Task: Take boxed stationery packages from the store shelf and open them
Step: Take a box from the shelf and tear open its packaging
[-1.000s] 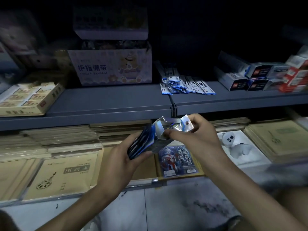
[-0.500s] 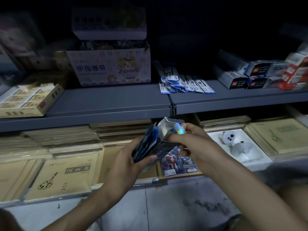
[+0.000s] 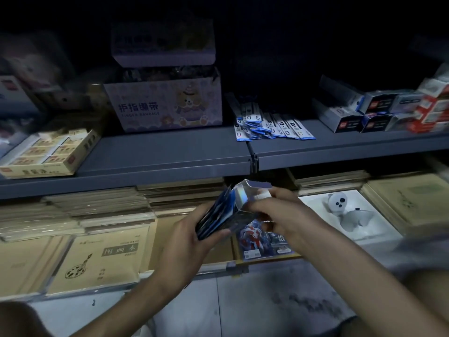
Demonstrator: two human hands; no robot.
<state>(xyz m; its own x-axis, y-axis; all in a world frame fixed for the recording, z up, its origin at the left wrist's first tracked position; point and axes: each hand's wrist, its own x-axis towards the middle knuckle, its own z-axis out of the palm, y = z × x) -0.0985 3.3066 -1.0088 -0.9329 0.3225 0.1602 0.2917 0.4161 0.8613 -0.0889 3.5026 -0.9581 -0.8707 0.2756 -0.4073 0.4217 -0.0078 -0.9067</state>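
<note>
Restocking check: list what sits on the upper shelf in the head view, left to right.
Yellow display box, finger bandage carton, blue-and-white packets, dark small boxes, red-and-white boxes.

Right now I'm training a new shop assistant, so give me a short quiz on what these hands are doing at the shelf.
1. True or false: the small shiny blue-and-silver cardboard box rests on the grey metal shelf.
2. Which hand grips the box's lower end? A: left hand. B: right hand.
3. Fill in: the box's top flaps stand ___.
Key: 1 false, both hands hold it up; 2 A; 3 open.
</note>
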